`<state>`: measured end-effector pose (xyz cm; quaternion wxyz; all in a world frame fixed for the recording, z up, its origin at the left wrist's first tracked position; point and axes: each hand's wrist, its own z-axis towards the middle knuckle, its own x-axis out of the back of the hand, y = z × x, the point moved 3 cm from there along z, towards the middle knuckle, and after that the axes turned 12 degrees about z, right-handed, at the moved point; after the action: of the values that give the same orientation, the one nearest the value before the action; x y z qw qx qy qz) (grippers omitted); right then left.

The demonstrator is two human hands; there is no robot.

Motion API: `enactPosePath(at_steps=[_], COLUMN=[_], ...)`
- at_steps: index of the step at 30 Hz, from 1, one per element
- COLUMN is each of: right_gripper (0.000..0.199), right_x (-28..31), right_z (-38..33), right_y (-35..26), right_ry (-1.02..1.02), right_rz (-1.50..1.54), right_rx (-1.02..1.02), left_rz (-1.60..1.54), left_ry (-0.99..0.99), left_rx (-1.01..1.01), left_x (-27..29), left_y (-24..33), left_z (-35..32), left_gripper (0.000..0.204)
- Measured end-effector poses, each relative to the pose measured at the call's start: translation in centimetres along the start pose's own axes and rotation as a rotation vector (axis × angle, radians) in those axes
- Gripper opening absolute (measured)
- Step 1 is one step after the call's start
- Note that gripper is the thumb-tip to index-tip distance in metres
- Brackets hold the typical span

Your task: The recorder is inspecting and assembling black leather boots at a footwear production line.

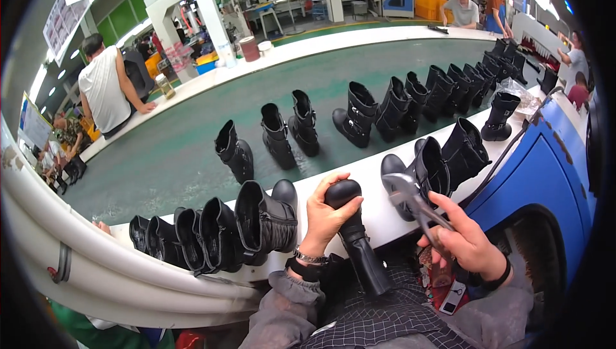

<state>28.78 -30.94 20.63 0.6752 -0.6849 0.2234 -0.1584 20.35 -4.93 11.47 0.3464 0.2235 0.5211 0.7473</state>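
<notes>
My left hand [325,216] is closed round the foot of a black boot [362,246], its rounded toe upward and its shaft slanting down over my lap. In my right hand [467,244] are silver metal pincers [420,204], their head raised to the upper left and apart from the held boot. The tips of the handles are hidden by my fingers. Just beyond the pincers, black boots [431,168] stand on the white ledge [375,217]. Left of my left hand, a black boot [268,217] leans at the end of a row of several boots.
Past the ledge runs a green conveyor belt [186,172] with several upright black boots [357,115]. A blue machine [536,176] borders my right side; a white curved panel [96,227] borders my left. Across the belt, a person in a white sleeveless top [106,89] sits at its edge.
</notes>
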Motion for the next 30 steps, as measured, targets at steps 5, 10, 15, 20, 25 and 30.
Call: enactPosePath(at_steps=[5,10,15,20,25,30], right_gripper=[0.054,0.050,0.050,0.047,0.047,0.050], right_x=[-1.5,-4.5,-3.9,-3.6,-3.0,-3.2], right_z=[2.0,5.6,6.4,7.0,7.8,7.9], right_y=[-2.7,-4.7,-7.2,-7.2,-7.7,-8.1], right_ry=[-0.111,-0.225,-0.090,-0.247,-0.188,-0.119], right_rz=[0.121,-0.314,-0.307,-0.341,-0.351,-0.170], right_rx=[-0.010,-0.221,-0.145,-0.025,-0.151,0.063], left_rz=[0.149,0.194,0.214,0.255,0.202,0.204], left_ry=[0.050,0.005,0.005,-0.030,-0.035,-0.069], left_rx=[-0.070,-0.034,-0.117,-0.117,-0.123,-0.063], left_x=[0.9,0.6,0.8,0.6,0.8,0.9], left_y=[0.1,-0.2,0.5,0.4,0.1,-0.2], left_z=[-1.0,-1.5,-1.2,-0.9,-0.9,-0.9], left_gripper=[0.048,0.049,0.044,0.042,0.043,0.042])
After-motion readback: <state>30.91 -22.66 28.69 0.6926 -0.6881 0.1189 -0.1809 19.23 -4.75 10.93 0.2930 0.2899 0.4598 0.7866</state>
